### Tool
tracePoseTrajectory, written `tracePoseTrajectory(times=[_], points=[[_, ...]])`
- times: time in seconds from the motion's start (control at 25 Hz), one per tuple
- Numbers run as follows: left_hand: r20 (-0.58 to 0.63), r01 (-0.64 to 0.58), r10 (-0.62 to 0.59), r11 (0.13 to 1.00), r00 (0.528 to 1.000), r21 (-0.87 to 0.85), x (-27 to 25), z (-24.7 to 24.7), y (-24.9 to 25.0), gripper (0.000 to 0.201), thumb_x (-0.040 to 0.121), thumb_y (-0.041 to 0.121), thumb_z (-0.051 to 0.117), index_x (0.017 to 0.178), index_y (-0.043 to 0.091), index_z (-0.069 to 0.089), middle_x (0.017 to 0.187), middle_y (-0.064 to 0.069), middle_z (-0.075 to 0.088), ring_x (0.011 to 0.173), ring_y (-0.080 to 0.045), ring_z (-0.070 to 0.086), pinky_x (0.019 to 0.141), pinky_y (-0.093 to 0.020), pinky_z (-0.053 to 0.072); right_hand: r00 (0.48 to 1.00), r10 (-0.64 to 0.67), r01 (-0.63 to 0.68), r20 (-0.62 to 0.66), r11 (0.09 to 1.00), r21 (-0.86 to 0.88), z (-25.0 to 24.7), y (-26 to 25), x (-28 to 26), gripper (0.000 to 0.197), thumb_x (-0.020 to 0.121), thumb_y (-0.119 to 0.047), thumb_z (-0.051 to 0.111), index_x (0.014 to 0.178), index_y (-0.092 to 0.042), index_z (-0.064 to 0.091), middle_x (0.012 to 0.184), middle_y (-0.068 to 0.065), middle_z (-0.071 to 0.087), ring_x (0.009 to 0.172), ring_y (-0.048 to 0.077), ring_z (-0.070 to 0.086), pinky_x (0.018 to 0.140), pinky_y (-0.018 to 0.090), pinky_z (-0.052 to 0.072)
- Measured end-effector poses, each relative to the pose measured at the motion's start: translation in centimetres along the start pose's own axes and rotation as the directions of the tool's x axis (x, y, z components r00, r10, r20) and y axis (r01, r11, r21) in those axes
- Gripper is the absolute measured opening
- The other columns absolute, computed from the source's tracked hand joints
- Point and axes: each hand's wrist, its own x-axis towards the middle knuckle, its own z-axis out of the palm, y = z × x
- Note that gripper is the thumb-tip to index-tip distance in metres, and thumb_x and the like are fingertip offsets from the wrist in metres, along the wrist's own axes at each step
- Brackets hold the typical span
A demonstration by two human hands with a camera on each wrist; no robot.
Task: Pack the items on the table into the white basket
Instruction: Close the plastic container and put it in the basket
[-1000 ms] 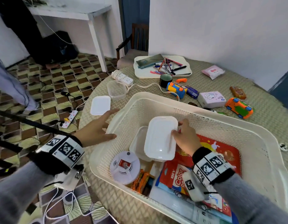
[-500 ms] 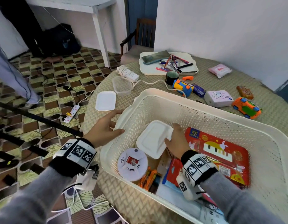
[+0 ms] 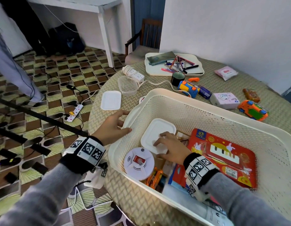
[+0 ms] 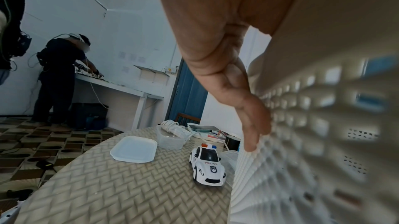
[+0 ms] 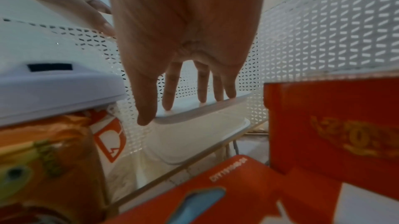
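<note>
The white basket (image 3: pixel 206 106) stands on the table in front of me. Inside it, by the left wall, lies a white lidded container (image 3: pixel 155 129). My right hand (image 3: pixel 164 144) presses on its lid with straight, spread fingers; in the right wrist view the fingertips (image 5: pixel 167 108) rest flat on the lid (image 5: pixel 200 108). Beside it lie a round white smoke detector (image 3: pixel 139 161) and a red toy pack (image 3: pixel 223 152). My left hand (image 3: pixel 116 126) rests on the basket's left rim, its straight fingers (image 4: pixel 250 122) laid along the outer wall (image 4: pixel 323 125).
Left of the basket are a white lid (image 3: pixel 110 100), a clear tub (image 3: pixel 127 85), a power strip (image 3: pixel 133 73) and a toy police car (image 4: pixel 207 164). Behind it are a pen tray (image 3: pixel 172 64), black mug (image 3: pixel 178 78), blue-yellow toy (image 3: pixel 189 88), tissue box (image 3: pixel 224 100) and orange truck (image 3: pixel 252 111).
My right hand has lowered the white container from above the basket down to its floor and now lies flat on the lid. My left hand stays at the basket's rim.
</note>
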Motion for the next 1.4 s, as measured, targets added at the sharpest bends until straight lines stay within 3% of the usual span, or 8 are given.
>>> tracePoseTrajectory(times=[0.24,0.44,0.56,0.68,0.88,1.16,1.28,1.4], points=[[-0.004,0.008,-0.008,1.000,1.000,0.006,0.1,0.1,-0.4,0.045,0.085,0.010,0.068,0.121,0.025,0.046,0.084,-0.008,0.069,0.050,0.001,0.059,0.051,-0.017,0.047,1.000,0.014,-0.015,0.009,0.999,0.038,-0.2,-0.1,0.7,0.048,0.080,-0.030,0.073,0.124,-0.026,0.056,0.142,0.008,0.033,0.135,0.026,0.029,0.111,0.036,0.028],[0.020,0.001,-0.003,0.997,1.000,0.074,0.0,0.1,0.2,0.047,0.086,0.013,0.067,0.124,0.025,0.044,0.080,0.006,0.064,0.054,0.002,0.060,0.052,-0.014,0.045,0.999,0.021,-0.015,-0.048,0.993,0.116,-1.7,-0.5,-0.1,0.045,0.088,-0.032,0.065,0.131,-0.024,0.053,0.148,0.006,0.032,0.138,0.021,0.030,0.111,0.034,0.030],[0.122,-0.024,-0.017,0.946,0.992,0.324,0.3,-0.9,1.5,0.058,0.083,0.023,0.072,0.132,0.022,0.041,0.094,0.006,0.059,0.074,-0.004,0.057,0.065,-0.017,0.043,0.992,-0.005,0.019,-0.123,0.994,0.106,-3.2,-0.5,-0.9,0.042,0.090,-0.028,0.063,0.131,-0.020,0.053,0.138,0.006,0.043,0.130,0.019,0.040,0.107,0.026,0.030],[0.087,-0.072,0.026,0.809,0.996,0.583,0.2,-2.3,3.7,0.067,0.076,0.044,0.074,0.133,0.026,0.045,0.121,0.004,0.059,0.105,-0.013,0.056,0.087,-0.027,0.043,0.977,0.002,0.025,-0.211,0.992,0.127,-5.1,-0.2,-2.2,0.040,0.089,-0.024,0.064,0.129,-0.020,0.055,0.126,0.004,0.050,0.119,0.019,0.046,0.096,0.019,0.032],[0.063,-0.235,0.240,0.809,0.969,0.539,0.2,-1.6,9.2,0.053,0.080,0.043,0.071,0.126,0.027,0.052,0.128,0.006,0.057,0.113,-0.012,0.053,0.091,-0.027,0.041,0.931,0.034,0.016,-0.363,0.991,0.135,-9.5,-0.3,-5.8,0.041,0.089,-0.027,0.064,0.129,-0.021,0.056,0.126,0.004,0.055,0.120,0.017,0.049,0.101,0.024,0.033],[0.266,-0.489,0.413,0.778,0.871,0.393,0.5,7.7,18.0,0.036,0.083,0.035,0.069,0.116,0.025,0.060,0.117,0.004,0.062,0.103,-0.014,0.057,0.090,-0.036,0.048,0.827,0.217,-0.183,-0.519,0.976,0.115,-15.3,2.2,-16.2,0.043,0.089,-0.037,0.061,0.130,-0.029,0.052,0.123,-0.004,0.058,0.112,0.014,0.054,0.095,0.038,0.045],[0.324,-0.610,0.523,0.734,0.788,0.298,-0.5,14.0,23.1,0.031,0.084,0.030,0.069,0.112,0.023,0.062,0.110,0.006,0.063,0.098,-0.010,0.058,0.076,-0.019,0.046,0.750,0.283,-0.213,-0.598,0.959,0.187,-15.8,4.9,-23.3,0.039,0.088,-0.034,0.064,0.125,-0.027,0.056,0.110,-0.013,0.056,0.100,0.007,0.053,0.090,0.033,0.046],[0.367,-0.690,0.601,0.696,0.711,0.197,-2.7,20.6,27.6,0.028,0.084,0.028,0.069,0.110,0.024,0.064,0.105,0.009,0.063,0.094,-0.005,0.057,0.068,-0.004,0.038,0.668,0.367,-0.249,-0.648,0.930,0.270,-14.5,8.0,-30.0,0.035,0.087,-0.029,0.066,0.120,-0.018,0.060,0.102,-0.009,0.058,0.092,0.006,0.053,0.084,0.026,0.044]])
